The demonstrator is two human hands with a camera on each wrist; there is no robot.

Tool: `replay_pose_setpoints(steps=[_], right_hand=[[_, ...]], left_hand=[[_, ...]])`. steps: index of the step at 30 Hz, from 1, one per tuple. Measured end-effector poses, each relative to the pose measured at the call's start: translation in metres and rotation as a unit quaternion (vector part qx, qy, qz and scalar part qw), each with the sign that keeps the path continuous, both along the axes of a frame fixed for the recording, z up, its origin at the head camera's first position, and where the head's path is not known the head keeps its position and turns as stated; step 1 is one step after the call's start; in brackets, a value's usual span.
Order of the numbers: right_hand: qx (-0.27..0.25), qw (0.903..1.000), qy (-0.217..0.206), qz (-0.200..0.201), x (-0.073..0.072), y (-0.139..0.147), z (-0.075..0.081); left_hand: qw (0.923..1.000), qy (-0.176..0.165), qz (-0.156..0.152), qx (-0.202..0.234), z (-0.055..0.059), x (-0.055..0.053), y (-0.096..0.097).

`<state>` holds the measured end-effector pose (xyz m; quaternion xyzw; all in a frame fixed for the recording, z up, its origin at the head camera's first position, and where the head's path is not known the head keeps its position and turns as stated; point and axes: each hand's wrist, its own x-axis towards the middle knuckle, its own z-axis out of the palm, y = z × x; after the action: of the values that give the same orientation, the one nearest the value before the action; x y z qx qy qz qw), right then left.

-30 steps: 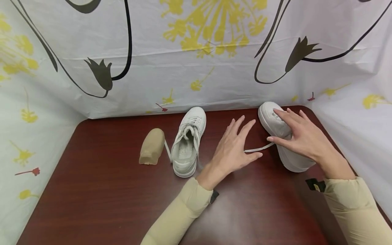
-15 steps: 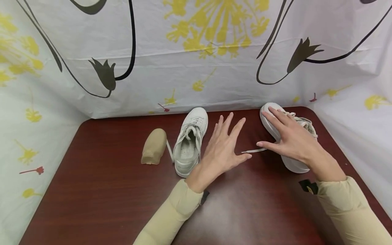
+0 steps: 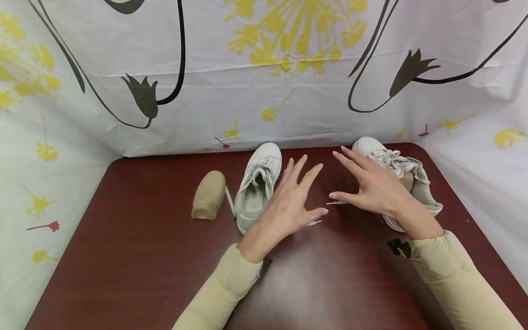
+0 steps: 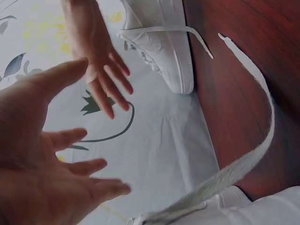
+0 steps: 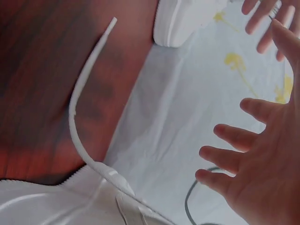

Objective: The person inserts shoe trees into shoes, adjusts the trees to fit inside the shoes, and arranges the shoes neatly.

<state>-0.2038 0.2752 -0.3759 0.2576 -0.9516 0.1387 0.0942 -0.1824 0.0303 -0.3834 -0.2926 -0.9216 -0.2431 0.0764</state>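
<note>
The counter carries its things in much the same places as a second ago; read as a clock face, it has the filled shoe near two o'clock and the other shoe near twelve, toes away from the person. What changes is the hands. The right hand, which covers much of the filled shoe in the earlier frame, now hangs further towards nine o'clock, leaving that shoe's collar in sight; the left hand also sits a little nearer nine, by the heel of the other shoe. The two hands are apart, fingers spread, holding nothing (both wrist views agree), which suggests that neither shoe is being worked at this instant. Smaller still, a tan insert now shows inside the filled shoe, hidden by the right hand in the earlier frame, while the loose insert lies at ten o'clock, just beside the other shoe; so one is housed and one is not. Smallest are the white lace ends, one by the right thumb, another now in sight by the left thumb, both lying loose.
</note>
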Motion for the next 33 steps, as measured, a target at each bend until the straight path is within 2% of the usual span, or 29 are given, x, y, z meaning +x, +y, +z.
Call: replay_pose_setpoints(steps=[3, 5, 9, 14, 17, 21, 27, 33], right_hand=[[0.000, 1.0000, -0.002, 0.007, 0.000, -0.004, -0.004], [-0.003, 0.9999, -0.007, 0.013, 0.000, -0.007, -0.006], [-0.003, 0.9997, -0.022, 0.013, 0.001, -0.012, -0.009], [-0.004, 0.9995, -0.032, 0.004, 0.001, -0.017, -0.013], [-0.003, 0.9993, -0.036, 0.011, 0.001, -0.023, -0.016], [-0.002, 0.9989, -0.042, 0.021, -0.001, -0.031, -0.019], [-0.006, 0.9986, -0.039, 0.035, -0.003, -0.040, -0.022], [-0.002, 0.9985, -0.028, 0.047, -0.005, -0.047, -0.022]], left_hand=[[0.9997, -0.012, -0.016, 0.017, 0.001, 0.001, -0.005], [0.9996, -0.008, -0.022, 0.015, 0.003, 0.001, -0.009], [0.9992, 0.018, -0.019, 0.031, 0.004, -0.001, -0.016], [0.9946, 0.057, -0.027, 0.083, -0.001, -0.004, -0.030], [0.9926, 0.061, -0.032, 0.100, -0.004, -0.006, -0.039], [0.9921, 0.053, -0.031, 0.110, -0.005, -0.007, -0.050], [0.9916, 0.074, -0.022, 0.104, -0.003, -0.009, -0.063], [0.9922, 0.068, -0.016, 0.103, -0.003, -0.013, -0.074]])
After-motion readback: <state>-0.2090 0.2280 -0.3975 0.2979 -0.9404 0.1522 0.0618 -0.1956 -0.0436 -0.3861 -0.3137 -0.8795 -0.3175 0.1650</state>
